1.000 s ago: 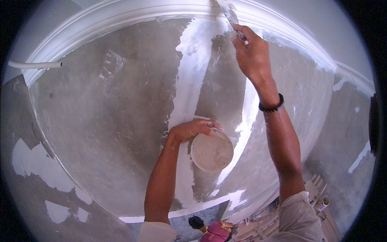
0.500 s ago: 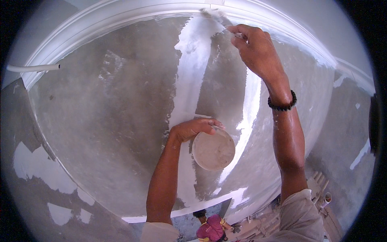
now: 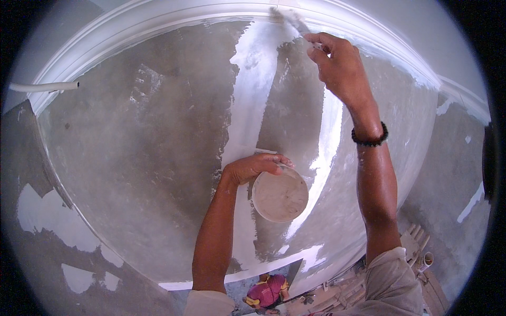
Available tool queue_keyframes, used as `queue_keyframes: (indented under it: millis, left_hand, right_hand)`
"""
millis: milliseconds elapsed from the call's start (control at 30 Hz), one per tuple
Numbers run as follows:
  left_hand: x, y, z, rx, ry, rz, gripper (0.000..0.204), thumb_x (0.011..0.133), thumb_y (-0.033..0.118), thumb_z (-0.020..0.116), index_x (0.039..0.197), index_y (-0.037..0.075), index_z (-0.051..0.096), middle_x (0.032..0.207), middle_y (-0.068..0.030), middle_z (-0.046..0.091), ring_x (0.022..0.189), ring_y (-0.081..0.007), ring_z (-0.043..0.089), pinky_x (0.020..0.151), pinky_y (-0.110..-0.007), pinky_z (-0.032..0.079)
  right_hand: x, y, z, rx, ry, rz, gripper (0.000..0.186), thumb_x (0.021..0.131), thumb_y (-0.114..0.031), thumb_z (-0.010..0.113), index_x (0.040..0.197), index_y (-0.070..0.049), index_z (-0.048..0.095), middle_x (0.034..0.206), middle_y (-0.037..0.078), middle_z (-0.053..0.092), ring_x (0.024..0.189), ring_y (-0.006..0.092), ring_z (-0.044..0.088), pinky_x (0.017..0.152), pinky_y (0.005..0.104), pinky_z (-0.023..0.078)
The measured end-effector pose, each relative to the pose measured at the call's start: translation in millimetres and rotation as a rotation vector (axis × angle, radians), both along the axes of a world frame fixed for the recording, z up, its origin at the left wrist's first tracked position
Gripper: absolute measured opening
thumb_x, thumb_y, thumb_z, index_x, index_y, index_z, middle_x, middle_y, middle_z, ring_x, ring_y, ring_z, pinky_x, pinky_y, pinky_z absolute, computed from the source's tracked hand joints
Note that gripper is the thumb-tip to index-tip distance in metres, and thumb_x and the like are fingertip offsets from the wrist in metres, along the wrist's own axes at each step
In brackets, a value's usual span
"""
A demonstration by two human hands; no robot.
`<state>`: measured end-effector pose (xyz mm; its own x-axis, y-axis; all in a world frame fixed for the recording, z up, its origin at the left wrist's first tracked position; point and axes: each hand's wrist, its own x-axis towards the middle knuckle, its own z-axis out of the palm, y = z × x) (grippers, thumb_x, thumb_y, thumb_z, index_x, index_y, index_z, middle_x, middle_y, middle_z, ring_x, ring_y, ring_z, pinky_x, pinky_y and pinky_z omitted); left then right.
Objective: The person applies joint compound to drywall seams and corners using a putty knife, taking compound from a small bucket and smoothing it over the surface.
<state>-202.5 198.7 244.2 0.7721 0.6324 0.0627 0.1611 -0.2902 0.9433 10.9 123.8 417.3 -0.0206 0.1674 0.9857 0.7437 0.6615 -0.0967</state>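
High up, my right hand (image 3: 342, 66) is closed around the handle of a paintbrush (image 3: 298, 23). Its bristles, somewhat blurred, meet the white moulding (image 3: 211, 13) where a broad white stripe (image 3: 247, 100) runs up the grey wall. A dark bead bracelet (image 3: 370, 138) circles that wrist. Lower, in the middle, my left hand (image 3: 253, 167) grips the rim of a round pale tub (image 3: 280, 196), thumb over the edge and fingers behind. Whitish residue coats the tub, and the hidden fingers cannot be made out.
A second white stripe (image 3: 328, 142) runs down the wall at the right. From the left juts a white pipe (image 3: 50, 88). Far below, a person in a maroon and yellow shirt (image 3: 266, 290) stands near planks (image 3: 337, 297) and an open can (image 3: 426, 259).
The brush and my right hand have shifted slightly to the right along the moulding. My left hand with the tub stays nearly still. The person below has moved left.
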Motion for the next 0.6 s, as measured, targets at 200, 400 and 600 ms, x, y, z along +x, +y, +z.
queue_keyframes:
  millis: [200,400,600]
  left_hand:
    - [2,4,-1,-0.009,-0.012,-0.042,0.057,0.076,0.032,0.067,0.124,0.003,0.059,0.126,-0.0073,0.056,0.118,-0.0204,0.049,0.105,-0.033,0.033]
    - [1,11,-4,-0.005,-0.028,-0.061,0.057,0.075,0.032,0.067,0.123,0.003,0.059,0.124,-0.0075,0.056,0.117,-0.0196,0.05,0.104,-0.032,0.034]
    - [3,8,-4,-0.033,-0.026,-0.036,0.056,0.075,0.031,0.069,0.123,0.004,0.059,0.123,-0.0098,0.057,0.115,-0.0215,0.051,0.103,-0.032,0.035]
  right_hand:
    - [-21,57,-20,0.273,0.087,0.066,0.033,0.087,-0.008,0.059,0.12,-0.005,0.055,0.098,0.022,0.062,0.087,0.0407,0.061,0.078,0.0467,0.049]
    - [-52,83,-16,0.338,0.178,0.067,0.033,0.09,-0.008,0.057,0.123,-0.003,0.054,0.108,0.022,0.06,0.083,0.0345,0.063,0.075,0.0439,0.051]
    - [-68,99,-14,0.35,0.207,0.056,0.034,0.09,-0.005,0.056,0.123,0.0,0.052,0.105,0.023,0.061,0.081,0.0329,0.064,0.072,0.0426,0.052]
